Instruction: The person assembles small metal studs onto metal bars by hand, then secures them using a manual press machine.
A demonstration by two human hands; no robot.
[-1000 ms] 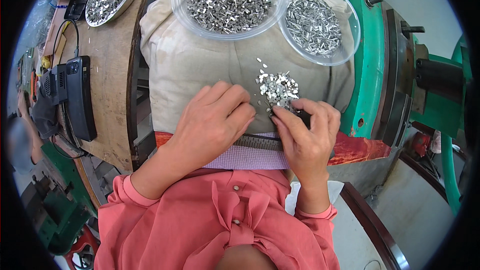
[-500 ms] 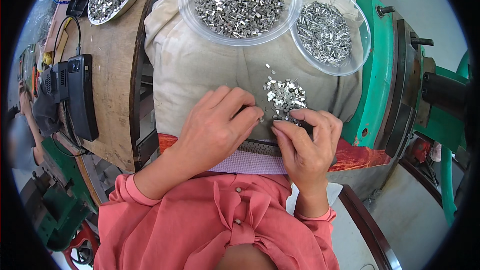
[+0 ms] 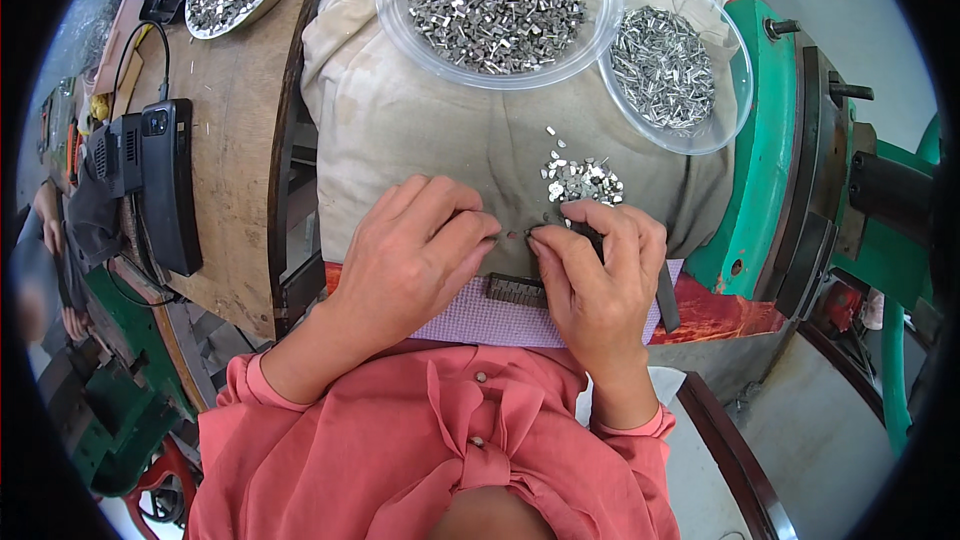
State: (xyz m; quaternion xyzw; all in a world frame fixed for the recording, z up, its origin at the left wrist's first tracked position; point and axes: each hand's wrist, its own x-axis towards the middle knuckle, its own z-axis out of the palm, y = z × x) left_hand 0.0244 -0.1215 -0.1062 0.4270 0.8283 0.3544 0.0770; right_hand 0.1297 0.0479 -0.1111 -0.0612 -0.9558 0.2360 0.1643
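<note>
My left hand [image 3: 415, 250] hovers over the cloth, thumb and fingertips pinched; whatever they hold is too small to name. Facing it, my right hand [image 3: 605, 275] has thumb and index finger pressed together at the near edge of a pile of small silvery metal pieces [image 3: 580, 180]. What sits in that pinch I cannot make out. A tiny reddish spot shows on the cloth [image 3: 440, 130] between the two hands. Below the fingertips, a dark metal bar with fine notches [image 3: 516, 289] lies on a lilac textured cloth [image 3: 465, 315], partly covered by my right hand.
Beyond the pile stand a large clear tub [image 3: 395, 35] of metal bits and a smaller clear tub [image 3: 742, 90] of thin pins. Green machinery [image 3: 760, 150] borders the right. On the wooden table [image 3: 235, 140] are a black phone [image 3: 170, 190] and a metal bowl [image 3: 270, 0]. Another person's hand [image 3: 75, 323] shows far left.
Both hands have shifted slightly left, the right one also up a little. The notched bar shows more openly at a changed angle. The whole view has moved a bit.
</note>
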